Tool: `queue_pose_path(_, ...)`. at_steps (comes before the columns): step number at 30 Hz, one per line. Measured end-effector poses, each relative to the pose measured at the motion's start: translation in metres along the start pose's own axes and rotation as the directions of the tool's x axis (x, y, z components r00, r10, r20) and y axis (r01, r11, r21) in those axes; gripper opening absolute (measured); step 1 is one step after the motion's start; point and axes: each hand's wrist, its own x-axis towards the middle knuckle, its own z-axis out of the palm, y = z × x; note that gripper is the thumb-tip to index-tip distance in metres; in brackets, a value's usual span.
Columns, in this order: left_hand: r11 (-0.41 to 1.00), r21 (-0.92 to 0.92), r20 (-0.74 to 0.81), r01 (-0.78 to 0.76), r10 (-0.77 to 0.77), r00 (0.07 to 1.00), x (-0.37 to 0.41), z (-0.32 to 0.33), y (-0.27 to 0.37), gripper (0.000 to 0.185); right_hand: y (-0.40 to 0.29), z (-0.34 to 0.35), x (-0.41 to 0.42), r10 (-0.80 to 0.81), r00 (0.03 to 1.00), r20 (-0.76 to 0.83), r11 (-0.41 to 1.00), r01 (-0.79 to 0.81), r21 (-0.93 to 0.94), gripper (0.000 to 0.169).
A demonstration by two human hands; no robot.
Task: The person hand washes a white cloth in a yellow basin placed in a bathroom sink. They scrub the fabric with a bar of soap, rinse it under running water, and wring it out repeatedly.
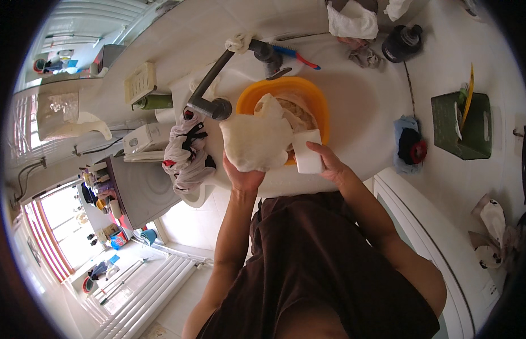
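My left hand (243,173) supports a damp cream-coloured cloth (257,142) from beneath, with its fingers hidden under the fabric. In my right hand (328,161) is a white rectangular block (308,151), perhaps soap or a sponge, held upright beside the cloth. Both are above the near side of an orange plastic basin (321,99), which stands in the white washbasin (360,131). More pale wet cloth (294,111) lies in the orange basin, partly covered by what I hold.
A dark faucet (210,80) arches at the basin's back left. Behind lies a blue-and-red brush (297,56). Bundled white clothes (188,152) rest on the left rim. A dark bottle (400,43) stands back right, and a green holder (462,127) hangs on the right wall.
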Motion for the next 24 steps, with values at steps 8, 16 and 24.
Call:
queue_pose_path(8,0.836,0.536,-0.099,0.118,-0.076,0.992,-0.007,-0.038,0.033,0.071,-0.038,0.011,0.024,-0.24,0.948,-0.207,0.953,0.271,0.137,0.047)
queue_pose_path(16,-0.906,0.371,0.086,-0.206,-0.187,0.978,-0.021,-0.096,0.037,0.047,-0.034,-0.022,0.016,-0.217,0.962,-0.167,0.976,0.209,-0.063,0.047)
queue_pose_path(24,-0.221,0.948,-0.159,0.229,0.294,0.942,-0.025,-0.103,0.036,0.034,-0.005,-0.021,0.017,0.045,0.985,-0.165,0.998,-0.053,-0.045,0.045)
